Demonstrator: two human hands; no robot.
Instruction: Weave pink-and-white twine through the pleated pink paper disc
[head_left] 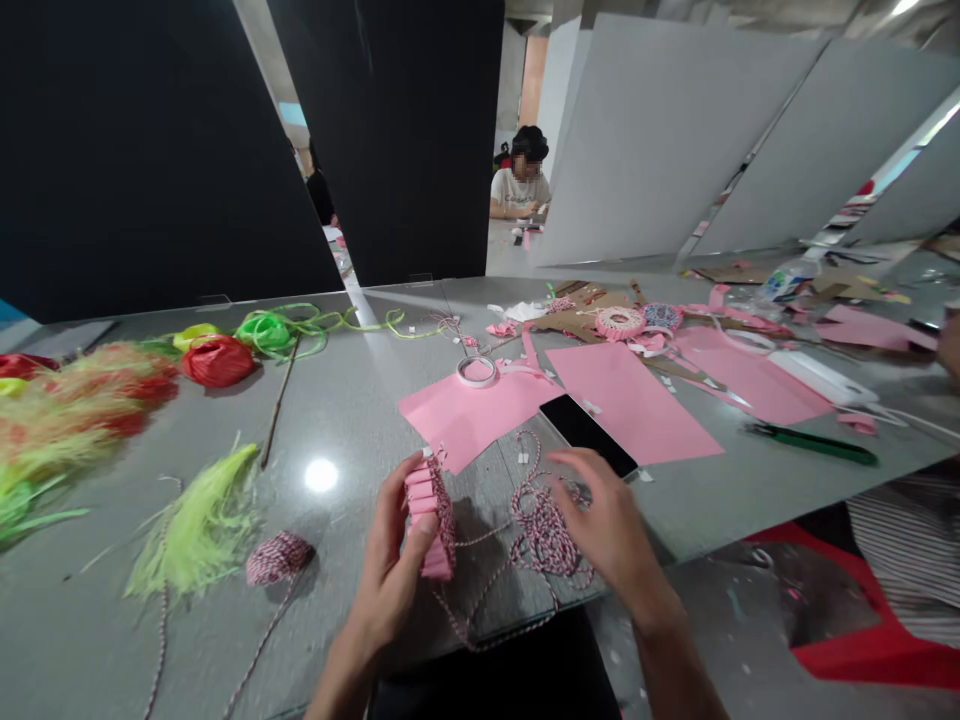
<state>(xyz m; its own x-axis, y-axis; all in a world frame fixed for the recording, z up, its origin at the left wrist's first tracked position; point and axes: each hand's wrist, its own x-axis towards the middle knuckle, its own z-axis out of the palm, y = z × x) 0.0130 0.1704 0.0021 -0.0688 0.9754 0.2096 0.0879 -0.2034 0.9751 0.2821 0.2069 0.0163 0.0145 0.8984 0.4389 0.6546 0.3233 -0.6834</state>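
Tightly curled, the left hand (pixel 386 565) clamps a pleated pink paper strip (pixel 424 520), its long axis running fore-and-aft, while the open right hand (pixel 604 515) spreads just above red-and-white baker's twine (pixel 544 540) tangled on the desk (pixel 345 400).

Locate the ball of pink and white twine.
In the head view, the twine ball lies left of the left hand, beside the lime-green feather tuft.
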